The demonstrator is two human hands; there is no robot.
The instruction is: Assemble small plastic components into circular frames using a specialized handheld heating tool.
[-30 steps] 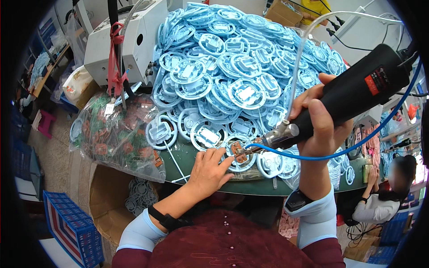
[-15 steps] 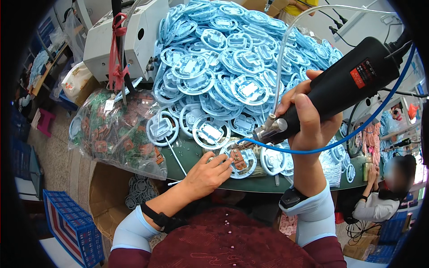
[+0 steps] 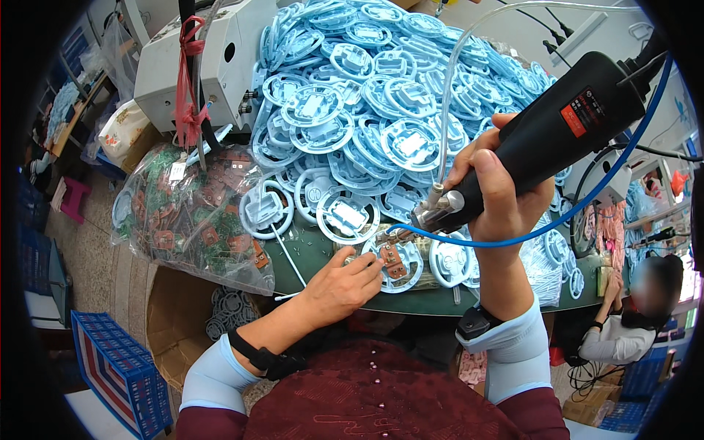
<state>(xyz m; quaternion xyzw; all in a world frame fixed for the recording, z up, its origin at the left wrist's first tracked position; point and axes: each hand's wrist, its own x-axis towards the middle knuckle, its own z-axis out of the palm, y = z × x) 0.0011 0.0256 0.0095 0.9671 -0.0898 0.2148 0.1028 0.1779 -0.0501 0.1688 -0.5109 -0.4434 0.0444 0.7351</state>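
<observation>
My right hand is wrapped round a black electric screwdriver, which is tilted with its metal nose pointing down and left. A clear hose and a blue tube run to that nose. The tip is just above a brown circuit board lying inside a light-blue round plastic part at the table's front edge. My left hand has its curled fingers on the left side of this part, holding it. Whether the tip touches a screw is too small to tell.
A large heap of light-blue round parts fills the table's back. To the left are a clear bag of circuit boards, a white metal box and a cardboard box. A blue crate stands lower left. Another person works at right.
The screwdriver and my right hand have shifted slightly up and left. My left hand stays on the round part. A person in yellow at the top has mostly left the view.
</observation>
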